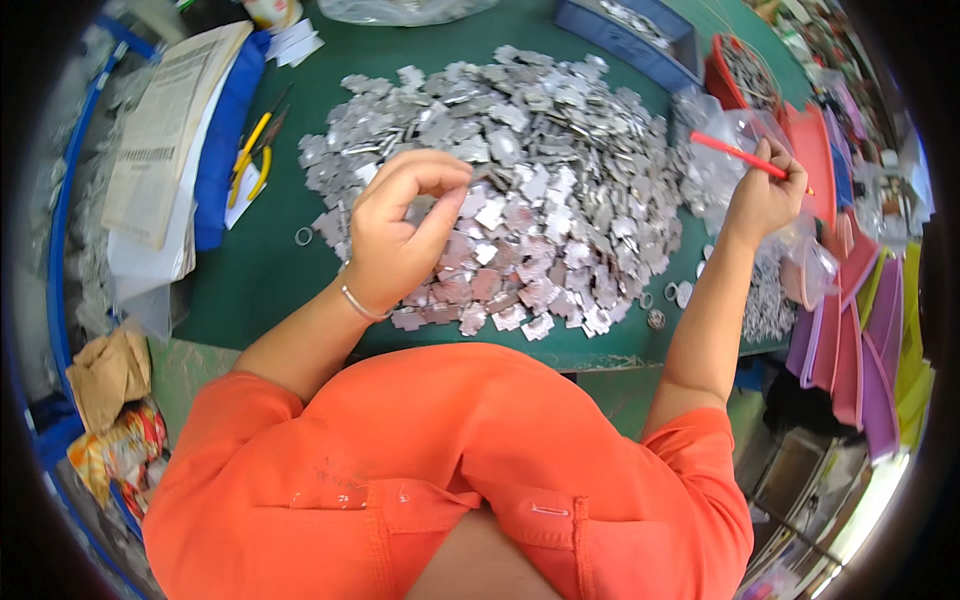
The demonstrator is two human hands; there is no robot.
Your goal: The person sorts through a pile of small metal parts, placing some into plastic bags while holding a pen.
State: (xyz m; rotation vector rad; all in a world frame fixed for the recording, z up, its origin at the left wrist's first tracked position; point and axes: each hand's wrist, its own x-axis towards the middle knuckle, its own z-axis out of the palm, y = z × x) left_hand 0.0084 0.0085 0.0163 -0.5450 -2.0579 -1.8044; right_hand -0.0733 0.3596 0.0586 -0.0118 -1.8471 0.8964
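Note:
A broad heap of small flat silvery metal pieces (545,160) covers the middle of the green table. Over the heap's left side is my left hand (405,225), its fingers curled and the thumb close to the fingertips. Whether a small piece sits in that pinch I cannot make out. My right hand (765,195), off the heap's right edge, is closed around a slim red pen-like stick (725,150). One end of the stick points left towards the heap. Beneath this hand lies a clear plastic bag (710,120).
Yellow-handled pliers (250,165) and a newspaper sheet (165,140) lie at the left. A blue-grey bin (625,45) and a red basket (735,85) of metal parts stand at the far right. Pink and purple plastic trays (850,330) crowd the right side, beside small loose parts (765,305).

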